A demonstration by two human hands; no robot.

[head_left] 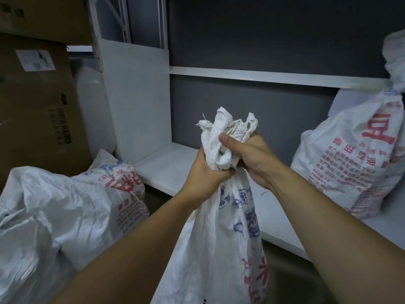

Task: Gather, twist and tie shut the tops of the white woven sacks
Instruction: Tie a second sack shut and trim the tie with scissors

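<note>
At centre frame the white woven sack is held upright by its gathered neck: the left grip is clenched below, the right grip wrapped above, presumably so the bunch can be twisted.

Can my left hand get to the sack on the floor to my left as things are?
Probably, once freed. Nothing stands between the left hand and the floor sack beside that arm, but its fingers grip the gathered neck of the middle sack, so it must let go first.
</note>
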